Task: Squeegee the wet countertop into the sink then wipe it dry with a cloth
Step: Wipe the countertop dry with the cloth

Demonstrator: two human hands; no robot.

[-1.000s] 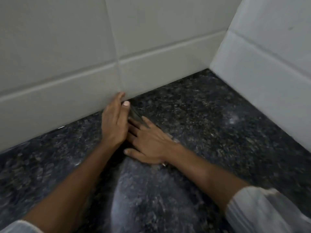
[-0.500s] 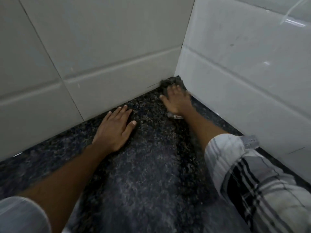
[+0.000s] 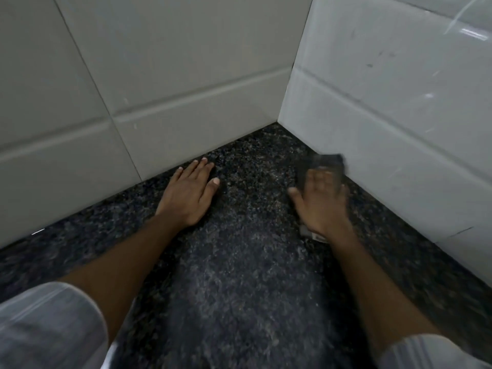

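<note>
Dark speckled granite countertop meeting two walls of pale glossy tiles in a corner

My left hand lies flat on the stone, fingers straight and together, their tips just short of the back wall's bottom edge; my right hand is blurred, fingers spread and pressing down on a dark cloth that pokes out past my fingertips, just beside the right wall, with a paler bit of it showing under my wrist. The stone between my forearms has a greyer, filmy sheen, darker and mottled toward the walls. Grout lines run straight along the smooth tiles, which carry a few faint marks. Open stone lies between my two hands and up into the corner. My light sleeves sit at the bottom
</note>
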